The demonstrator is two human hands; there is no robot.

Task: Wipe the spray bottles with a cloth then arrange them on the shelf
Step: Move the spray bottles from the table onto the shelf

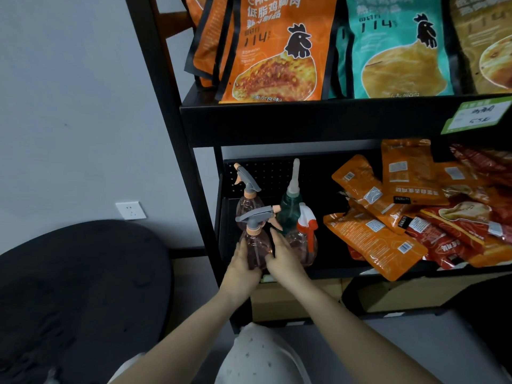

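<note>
A pink see-through spray bottle with a grey trigger head (256,242) stands at the front left of the lower shelf (332,270). My left hand (242,266) and my right hand (282,257) both clasp its body from either side. Behind it stands a second pink bottle with a grey trigger (248,195). A green bottle with a long pale nozzle (291,203) is behind to the right. In front of the green one is a clear pinkish bottle with a white and red trigger (304,239). No cloth is in sight.
Orange and red snack packets (401,217) lie heaped on the right of the lower shelf. Big orange (277,56) and teal (399,51) pouches stand on the upper shelf. A dark round seat (77,295) is at the left, cardboard boxes (291,297) below the shelf.
</note>
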